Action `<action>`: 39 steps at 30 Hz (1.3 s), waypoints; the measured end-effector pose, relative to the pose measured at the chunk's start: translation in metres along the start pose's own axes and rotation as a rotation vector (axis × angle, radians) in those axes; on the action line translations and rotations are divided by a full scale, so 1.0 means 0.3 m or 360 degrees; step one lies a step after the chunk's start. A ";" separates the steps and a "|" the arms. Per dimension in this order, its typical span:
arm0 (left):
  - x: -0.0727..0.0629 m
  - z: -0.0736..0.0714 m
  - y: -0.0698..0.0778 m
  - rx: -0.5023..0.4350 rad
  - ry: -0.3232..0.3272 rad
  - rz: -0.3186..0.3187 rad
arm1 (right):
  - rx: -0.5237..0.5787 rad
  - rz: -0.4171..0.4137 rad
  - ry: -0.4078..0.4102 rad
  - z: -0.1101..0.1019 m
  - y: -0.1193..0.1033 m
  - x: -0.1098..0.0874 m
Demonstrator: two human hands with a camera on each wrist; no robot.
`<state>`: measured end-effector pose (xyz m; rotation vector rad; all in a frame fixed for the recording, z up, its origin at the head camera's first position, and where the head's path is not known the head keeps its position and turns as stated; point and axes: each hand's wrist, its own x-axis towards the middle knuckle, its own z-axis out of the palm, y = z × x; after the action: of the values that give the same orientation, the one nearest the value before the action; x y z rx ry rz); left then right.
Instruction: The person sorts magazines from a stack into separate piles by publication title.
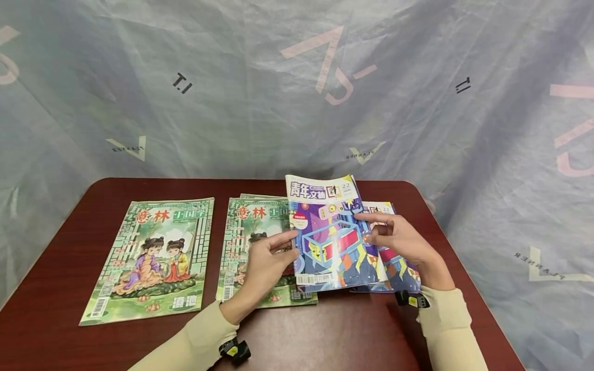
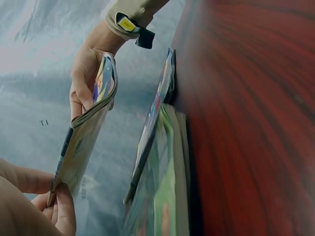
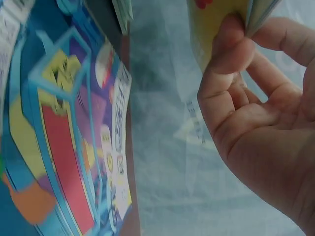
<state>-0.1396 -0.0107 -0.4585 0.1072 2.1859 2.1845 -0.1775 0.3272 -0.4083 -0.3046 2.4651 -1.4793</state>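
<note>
A purple-and-blue magazine is held up over the table between both hands, its cover facing the head camera. My left hand pinches its left edge between thumb and fingers. At the opposite edge, my right hand grips the pages; the right wrist view shows thumb and fingertips at the page edge. Seen from the left wrist, the held magazine bends and stands apart from the ones lying below. A matching purple-and-blue magazine lies partly hidden underneath, beside overlapping green magazines.
Another green magazine, with two cartoon children on its cover, lies separately at the left. All rest on a dark red wooden table. A grey printed sheet hangs behind the table and down its right side.
</note>
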 end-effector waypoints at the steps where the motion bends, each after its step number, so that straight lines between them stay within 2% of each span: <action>1: 0.003 0.010 0.001 -0.0002 -0.0005 0.0001 | 0.0000 0.0001 -0.0008 -0.010 0.003 -0.003; 9: 0.023 0.107 0.010 -0.0050 -0.0073 0.0029 | 0.0114 0.0027 -0.0134 -0.100 0.042 -0.042; 13: 0.017 0.152 0.016 -0.0089 -0.0105 0.0024 | 0.0069 -0.0022 -0.0151 -0.145 0.065 -0.068; 17: 0.009 0.193 0.013 -0.0064 -0.0095 0.0016 | 0.0043 -0.0086 -0.0168 -0.185 0.093 -0.090; 23: 0.005 0.241 -0.005 -0.0117 -0.0117 0.0059 | 0.0088 -0.0138 -0.0190 -0.228 0.131 -0.111; 29: 0.001 0.276 -0.020 -0.0130 -0.0228 0.0032 | 0.0098 -0.0157 -0.0232 -0.262 0.159 -0.132; 39: -0.004 0.332 -0.028 -0.0197 -0.0487 -0.0111 | 0.0149 -0.0032 -0.0228 -0.314 0.187 -0.180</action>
<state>-0.1303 0.0885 -0.4671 0.3307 1.8599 2.0979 -0.1590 0.4479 -0.4096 -0.4032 2.2803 -1.5194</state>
